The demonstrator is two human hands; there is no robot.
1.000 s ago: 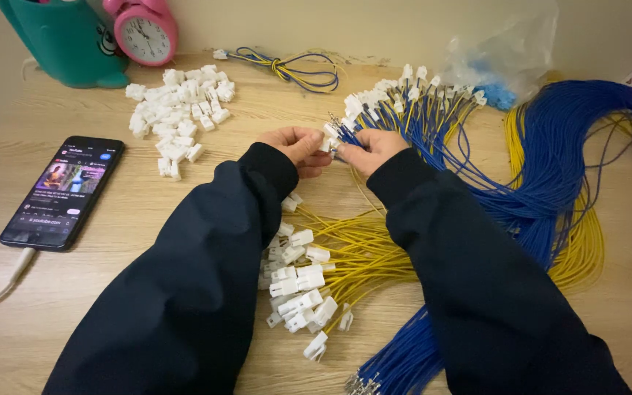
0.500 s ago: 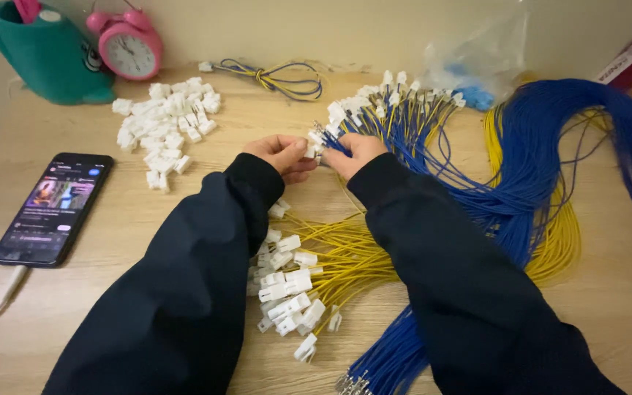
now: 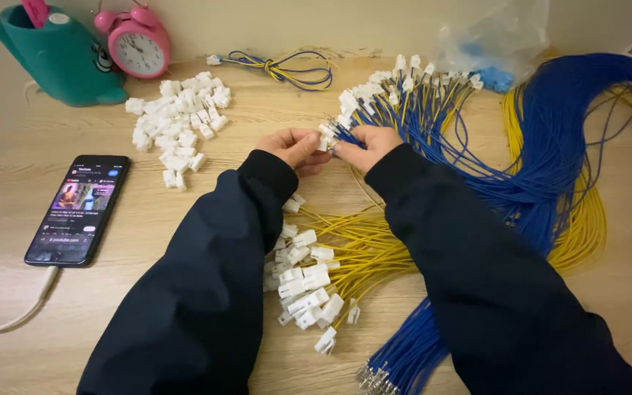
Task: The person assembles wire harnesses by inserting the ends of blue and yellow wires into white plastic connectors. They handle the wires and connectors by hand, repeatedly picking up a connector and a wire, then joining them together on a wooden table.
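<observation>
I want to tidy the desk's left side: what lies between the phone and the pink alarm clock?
In the head view, only bare wooden tabletop lies between the phone and the pink alarm clock; the pile of loose white connectors sits just right of that line.

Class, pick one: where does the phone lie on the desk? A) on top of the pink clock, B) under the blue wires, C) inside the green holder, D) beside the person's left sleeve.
D: the phone lies flat on the desk, beside the left sleeve.
</observation>
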